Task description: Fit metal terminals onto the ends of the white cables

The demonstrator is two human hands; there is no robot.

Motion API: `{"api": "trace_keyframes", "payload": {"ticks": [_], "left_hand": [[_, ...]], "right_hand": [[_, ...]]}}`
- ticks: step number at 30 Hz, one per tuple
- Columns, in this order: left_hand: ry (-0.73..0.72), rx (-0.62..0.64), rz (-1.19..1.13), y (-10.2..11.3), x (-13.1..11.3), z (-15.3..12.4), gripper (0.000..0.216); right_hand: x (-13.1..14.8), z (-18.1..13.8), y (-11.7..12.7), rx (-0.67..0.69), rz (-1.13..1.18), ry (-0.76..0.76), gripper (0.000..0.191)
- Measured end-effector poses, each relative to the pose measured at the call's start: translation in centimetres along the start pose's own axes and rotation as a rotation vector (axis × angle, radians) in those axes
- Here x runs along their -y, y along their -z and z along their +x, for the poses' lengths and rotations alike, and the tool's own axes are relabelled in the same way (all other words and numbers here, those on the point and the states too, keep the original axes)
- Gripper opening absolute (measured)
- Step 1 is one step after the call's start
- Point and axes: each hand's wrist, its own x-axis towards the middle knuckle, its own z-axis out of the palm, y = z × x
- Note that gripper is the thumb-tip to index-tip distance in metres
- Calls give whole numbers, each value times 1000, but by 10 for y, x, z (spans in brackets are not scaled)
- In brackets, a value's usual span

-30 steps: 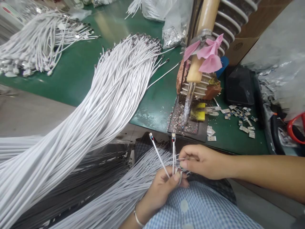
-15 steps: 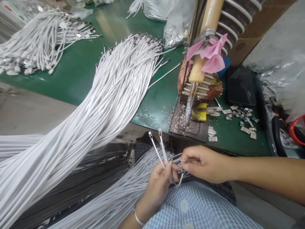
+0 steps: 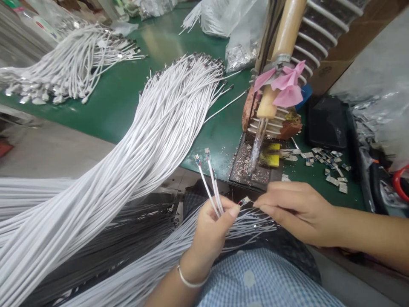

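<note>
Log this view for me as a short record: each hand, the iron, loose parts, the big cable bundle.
Left hand: holding several white cables, two plug ends pointing up
Right hand: fingertips pinched on what looks like a thin strand
Between hands: a small plug, next to the left hand
Soldering iron: wooden-handled, pink cloth tied on, pointing down over a dark pad
Beside the iron: yellow sponge
Loose parts: metal plugs scattered on the green table
Big cable bundle: white, draped over the table edge

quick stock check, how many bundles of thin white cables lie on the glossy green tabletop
3: left bundle at upper left, large bundle in the middle, small bundle at upper centre. More may be hidden.
</note>
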Motion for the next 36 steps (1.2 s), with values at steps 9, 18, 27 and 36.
{"api": "trace_keyframes", "payload": {"ticks": [9,18,27,36], "left_hand": [[-102,16,85,-16,-13,20,21],[-178,73,103,-17,-18,27,15],[-188,68,122,-18,-20,27,17],[-189,63,116,-18,-22,26,18]], "right_hand": [[-11,1,-3,-85,-196,-35,11],[-14,3,2,-211,-189,33,12],[-17,2,1,-210,-264,95,13],[-16,3,1,-209,-277,123,12]]}}
